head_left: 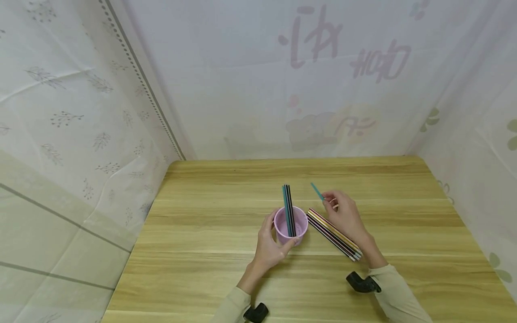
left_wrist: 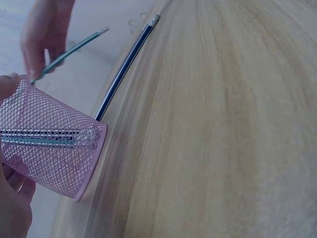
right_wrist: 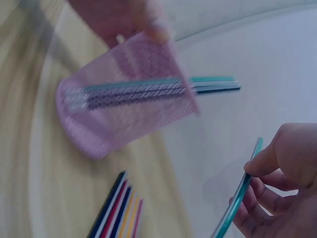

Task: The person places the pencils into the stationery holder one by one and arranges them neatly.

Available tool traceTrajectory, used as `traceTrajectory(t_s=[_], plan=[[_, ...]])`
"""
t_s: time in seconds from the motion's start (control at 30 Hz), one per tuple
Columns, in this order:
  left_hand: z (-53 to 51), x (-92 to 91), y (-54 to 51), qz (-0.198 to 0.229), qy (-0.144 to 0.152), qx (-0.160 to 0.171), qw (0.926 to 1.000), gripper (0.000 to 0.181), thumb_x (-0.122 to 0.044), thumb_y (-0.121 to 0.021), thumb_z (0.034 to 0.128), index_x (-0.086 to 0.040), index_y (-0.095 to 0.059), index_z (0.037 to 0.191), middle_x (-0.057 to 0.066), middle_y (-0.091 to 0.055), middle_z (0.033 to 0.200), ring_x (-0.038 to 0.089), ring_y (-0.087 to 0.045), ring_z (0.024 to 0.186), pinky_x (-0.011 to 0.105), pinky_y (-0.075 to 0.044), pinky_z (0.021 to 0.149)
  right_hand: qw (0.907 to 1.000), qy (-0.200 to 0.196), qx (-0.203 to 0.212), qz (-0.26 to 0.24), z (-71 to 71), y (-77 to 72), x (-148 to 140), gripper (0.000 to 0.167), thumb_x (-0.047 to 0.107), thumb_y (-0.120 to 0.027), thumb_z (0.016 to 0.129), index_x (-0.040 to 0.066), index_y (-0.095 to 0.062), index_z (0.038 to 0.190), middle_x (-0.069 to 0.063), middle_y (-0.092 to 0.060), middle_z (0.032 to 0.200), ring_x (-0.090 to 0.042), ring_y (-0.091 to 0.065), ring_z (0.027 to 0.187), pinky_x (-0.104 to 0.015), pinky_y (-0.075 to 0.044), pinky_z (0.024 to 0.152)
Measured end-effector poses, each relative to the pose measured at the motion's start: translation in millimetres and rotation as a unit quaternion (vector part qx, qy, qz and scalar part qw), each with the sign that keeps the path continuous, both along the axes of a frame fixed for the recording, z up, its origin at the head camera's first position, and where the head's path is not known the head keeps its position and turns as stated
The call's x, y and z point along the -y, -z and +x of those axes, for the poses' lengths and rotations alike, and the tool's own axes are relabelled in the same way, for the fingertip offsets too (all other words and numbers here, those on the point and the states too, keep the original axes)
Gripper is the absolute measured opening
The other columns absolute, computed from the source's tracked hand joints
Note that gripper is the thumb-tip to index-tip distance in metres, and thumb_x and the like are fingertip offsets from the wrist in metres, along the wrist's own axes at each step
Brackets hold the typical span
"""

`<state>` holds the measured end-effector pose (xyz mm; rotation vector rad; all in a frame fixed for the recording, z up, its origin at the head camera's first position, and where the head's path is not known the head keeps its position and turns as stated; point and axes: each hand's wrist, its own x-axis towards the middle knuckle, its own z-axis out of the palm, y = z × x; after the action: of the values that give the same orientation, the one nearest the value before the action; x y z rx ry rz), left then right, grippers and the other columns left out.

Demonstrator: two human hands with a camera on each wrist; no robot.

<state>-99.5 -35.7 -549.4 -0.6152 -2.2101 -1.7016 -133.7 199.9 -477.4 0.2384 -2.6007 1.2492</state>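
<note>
A pink mesh pencil cup [head_left: 299, 220] stands on the table, my left hand [head_left: 269, 246] gripping its side with the thumb near the rim. Inside it several teal and dark pencils [head_left: 288, 208] lean together; through the mesh in the right wrist view their lower ends reach the cup's bottom. To the right of the cup, my right hand [head_left: 343, 214] pinches a teal pencil [right_wrist: 233, 210] between thumb and fingers, raised above the table. Below that hand lies a row of pencils [head_left: 333, 235] in dark, red and yellow, close beside the cup.
The wooden table [head_left: 202, 269] reaches back to a pale printed cloth [head_left: 250, 112], and similar cloths hang at the left and right. A black wrist mount [head_left: 363, 283] sits at the right sleeve, another mount [head_left: 256, 312] at the left.
</note>
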Motion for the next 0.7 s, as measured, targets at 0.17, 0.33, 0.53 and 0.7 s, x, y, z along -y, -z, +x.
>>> traceTrajectory(t_s=[0.17, 0.33, 0.53, 0.7], plan=[[0.2, 0.3, -0.5, 0.000, 0.000, 0.002, 1.0000, 0.088, -0.015, -0.087, 0.0735, 0.000, -0.043, 0.148, 0.016, -0.058, 0.136, 0.034, -0.061, 0.122, 0.050, -0.054, 0.104, 0.9996, 0.004, -0.012, -0.027, -0.4, -18.3, 9.8, 0.017, 0.000, -0.063, 0.094, -0.002, -0.068, 0.110, -0.014, -0.068, 0.095, -0.019, -0.064, 0.081, -0.016, -0.055, 0.065], [-0.1, -0.1, 0.0, 0.003, 0.000, 0.007, 1.0000, 0.088, -0.015, -0.088, 0.0735, -0.001, -0.043, 0.148, 0.016, -0.057, 0.137, 0.034, -0.061, 0.122, 0.051, -0.054, 0.104, 0.9986, 0.006, -0.012, -0.050, -0.9, -35.9, 18.3, 0.018, 0.003, -0.062, 0.096, 0.000, -0.066, 0.114, -0.013, -0.068, 0.100, -0.020, -0.065, 0.086, -0.016, -0.054, 0.070], [0.5, -0.5, -0.7, 0.003, 0.002, 0.004, 1.0000, 0.088, -0.016, -0.087, 0.0743, -0.002, -0.043, 0.148, 0.016, -0.057, 0.137, 0.035, -0.061, 0.122, 0.053, -0.054, 0.103, 0.9951, 0.004, -0.039, -0.091, -3.1, -50.7, 28.0, 0.019, 0.001, -0.063, 0.096, -0.003, -0.066, 0.114, -0.015, -0.068, 0.099, -0.019, -0.064, 0.086, -0.012, -0.054, 0.071], [0.6, -0.5, -1.3, 0.002, 0.003, 0.015, 0.9999, 0.089, -0.016, -0.087, 0.0736, 0.000, -0.042, 0.148, 0.015, -0.056, 0.137, 0.034, -0.060, 0.123, 0.053, -0.053, 0.104, 0.9894, -0.005, -0.053, -0.135, -4.9, -61.8, 36.8, 0.019, 0.002, -0.064, 0.096, -0.004, -0.065, 0.114, -0.017, -0.069, 0.099, -0.013, -0.064, 0.087, -0.010, -0.055, 0.071]])
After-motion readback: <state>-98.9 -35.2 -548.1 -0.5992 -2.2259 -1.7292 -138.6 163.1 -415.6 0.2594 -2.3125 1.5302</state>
